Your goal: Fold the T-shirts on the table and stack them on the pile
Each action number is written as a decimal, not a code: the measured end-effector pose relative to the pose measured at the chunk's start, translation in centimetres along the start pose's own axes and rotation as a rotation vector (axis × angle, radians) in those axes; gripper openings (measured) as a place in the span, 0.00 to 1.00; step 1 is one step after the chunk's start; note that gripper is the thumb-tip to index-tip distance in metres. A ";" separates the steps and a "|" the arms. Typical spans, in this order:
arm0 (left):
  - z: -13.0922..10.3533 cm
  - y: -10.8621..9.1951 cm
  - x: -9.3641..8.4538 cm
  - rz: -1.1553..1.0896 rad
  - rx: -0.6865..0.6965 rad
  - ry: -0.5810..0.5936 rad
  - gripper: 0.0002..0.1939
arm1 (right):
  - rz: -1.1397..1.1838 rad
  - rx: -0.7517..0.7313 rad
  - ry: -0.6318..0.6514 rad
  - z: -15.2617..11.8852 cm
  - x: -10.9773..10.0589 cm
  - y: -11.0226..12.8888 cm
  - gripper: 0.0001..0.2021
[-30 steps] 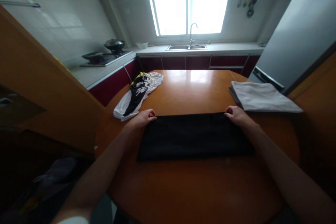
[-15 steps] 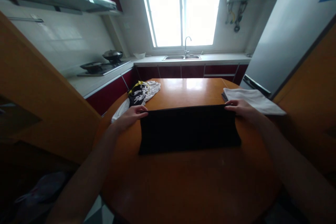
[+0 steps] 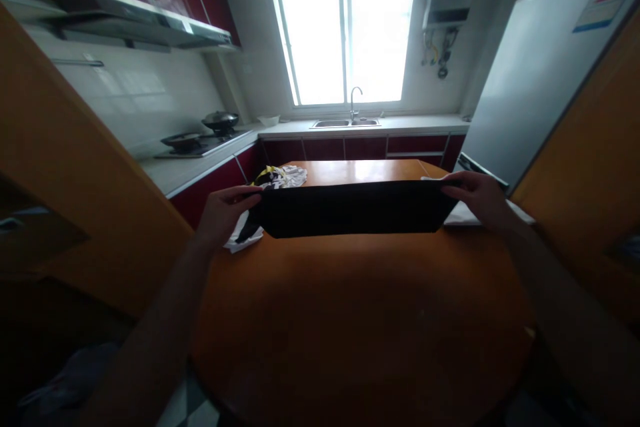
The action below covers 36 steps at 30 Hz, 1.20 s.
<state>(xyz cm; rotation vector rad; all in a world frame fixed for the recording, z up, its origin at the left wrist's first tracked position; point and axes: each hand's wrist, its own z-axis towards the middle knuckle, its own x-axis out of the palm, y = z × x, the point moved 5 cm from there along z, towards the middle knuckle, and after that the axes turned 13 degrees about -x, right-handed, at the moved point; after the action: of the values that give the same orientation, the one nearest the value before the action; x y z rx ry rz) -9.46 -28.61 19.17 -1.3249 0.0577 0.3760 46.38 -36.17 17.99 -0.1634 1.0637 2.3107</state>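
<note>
A black folded cloth [image 3: 353, 210] is stretched between my two hands above the wooden table [image 3: 360, 320]. My left hand [image 3: 225, 213] pinches its upper left corner between thumb and fingers. At the upper right corner, my right hand [image 3: 475, 193] grips it the same way. The cloth hangs as a wide band, its lower edge narrower than the top. Behind my left hand lies a rumpled heap of white, black and yellow clothing [image 3: 290, 177]. Partly hidden by my right hand is a white folded cloth [image 3: 463, 215] at the table's right side.
Past the table runs a counter [image 3: 410, 123] with a sink [image 3: 333, 123] under the window. A stove [image 3: 200, 145] with two pans is at the left. A fridge [image 3: 530, 73] stands on the right, and wooden panels flank both sides.
Both hands have lifted the black cloth up off the table and drawn slightly farther apart. The cloth now appears shorter from top to bottom. The view has tilted upward a little.
</note>
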 end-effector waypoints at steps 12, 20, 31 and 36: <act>2.0 10.4 6.7 0.005 -0.477 0.341 0.26 | -0.063 0.412 0.227 -2.1 7.2 -9.7 0.10; 6.6 15.2 10.6 0.427 -0.344 0.273 0.18 | -0.246 0.432 0.324 -1.3 12.0 -15.8 0.09; 4.5 10.7 16.1 0.840 0.086 0.154 0.23 | -0.625 0.141 0.377 -0.7 15.5 -11.3 0.21; -1.9 9.3 24.3 0.977 0.247 0.421 0.31 | -0.630 -0.056 0.573 -3.6 22.1 -6.0 0.28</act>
<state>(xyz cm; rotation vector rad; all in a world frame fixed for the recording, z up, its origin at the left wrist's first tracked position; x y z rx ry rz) 10.88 -22.95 3.82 -1.0334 1.0963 0.8674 31.13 -25.64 4.11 -1.0698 1.0096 1.7409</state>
